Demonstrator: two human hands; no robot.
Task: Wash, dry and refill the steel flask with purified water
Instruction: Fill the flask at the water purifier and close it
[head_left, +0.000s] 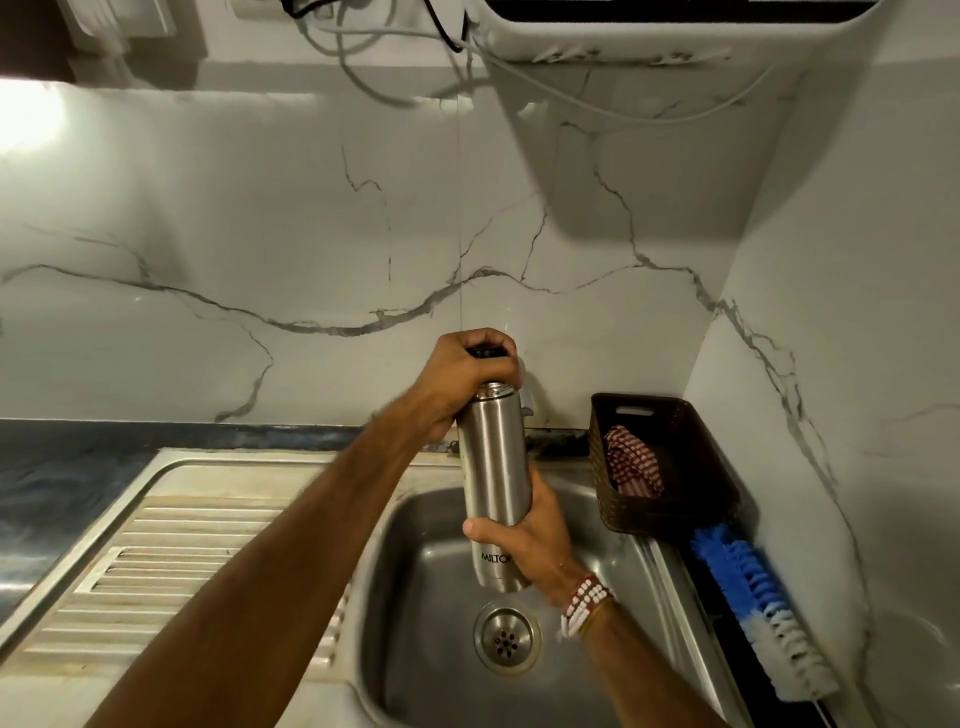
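1. Nearest us, two forearms reach up from the bottom edge over the sink (431, 587). The left runs long and slanted from the lower left. The right comes from the lower right with a beaded bracelet (584, 603) at the wrist.
2. The right hand (530, 545) grasps the lower part of the flask (493, 457), thumb across the front and fingers behind.
3. We find the flask held nearly upright in the air above the basin, its base over the drain (507, 637) and clear of it.
4. The left hand (462, 379) is clenched over the black cap (487, 352) at the flask's top, wrist bent. We cannot tell whether the cap sits tight on the neck.
5. Left of the basin lies the ribbed drainboard (208, 561); on the right a blue and white brush (753, 597) lies along the sink's edge.
6. Beyond the brush, a dark basket (691, 457) holding a checked cloth (631, 462) stands in the corner, near the flask but apart from it.
7. Farthest, the marble wall (260, 234) rises behind the flask, with a white box (649, 31) and loose cables (363, 62) high above.
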